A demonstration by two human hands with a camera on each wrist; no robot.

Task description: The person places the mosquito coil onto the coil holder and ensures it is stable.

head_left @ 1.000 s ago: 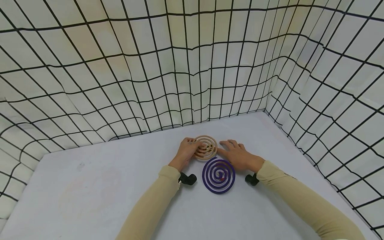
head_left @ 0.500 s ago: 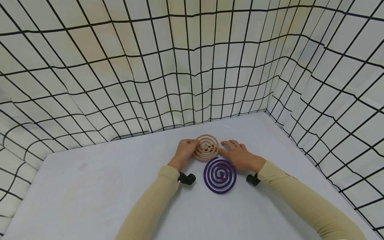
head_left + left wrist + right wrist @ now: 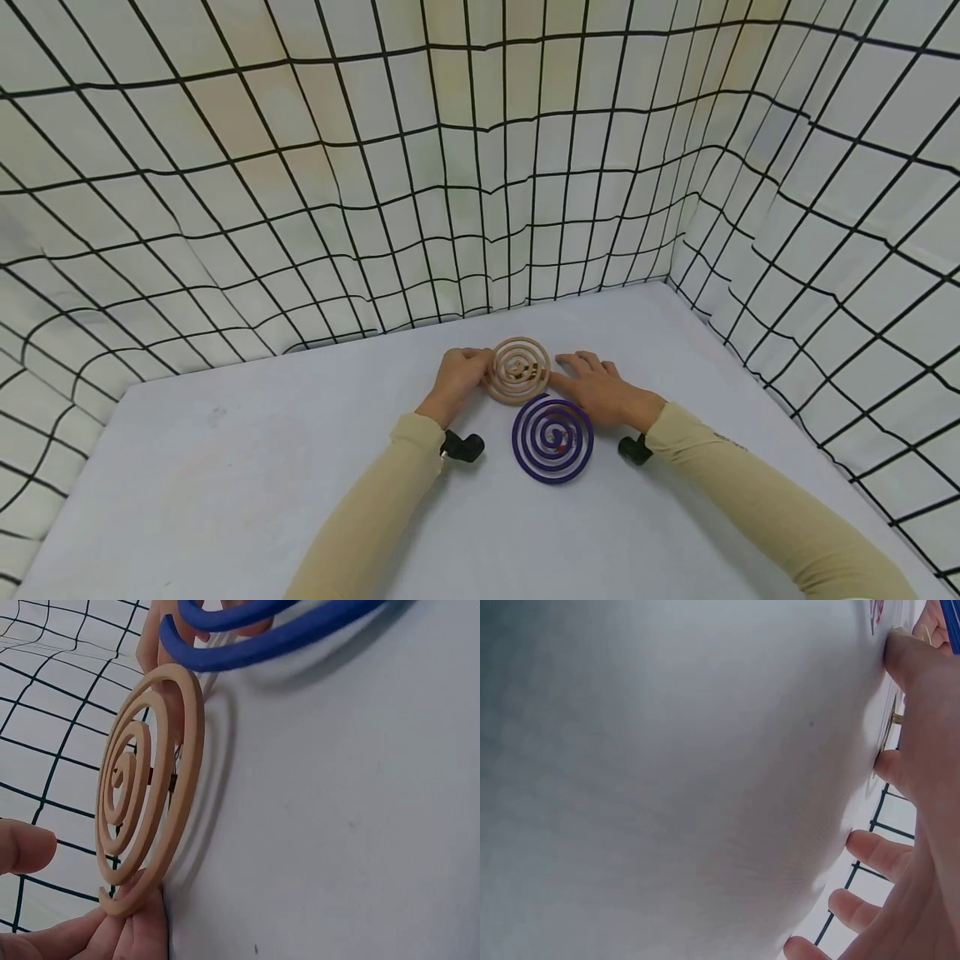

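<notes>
A tan mosquito coil (image 3: 491,390) lies at the far middle of the table. In the left wrist view, the same coil (image 3: 193,742) is raised off the surface and casts a shadow. The fingers of my left hand (image 3: 457,379) touch its left edge, with the thumb (image 3: 30,847) apart from it. My right hand (image 3: 600,392) spreads its fingers on the table at the coil's right side. A small gold piece (image 3: 897,718) shows beside the right fingers; its full shape is hidden. The purple-blue mosquito coil (image 3: 552,481) lies nearer me.
The white table (image 3: 262,467) extends in front and to both sides. Black netting (image 3: 491,125) over white cloth stands behind it and along the right. A small dark wrist camera (image 3: 462,447) hangs at the left wrist, and another dark camera (image 3: 634,450) at the right.
My left thumb, over the tan coil a second ago, has drawn back toward the left edge, and the left hand has shifted slightly left. The right hand stays almost still.
</notes>
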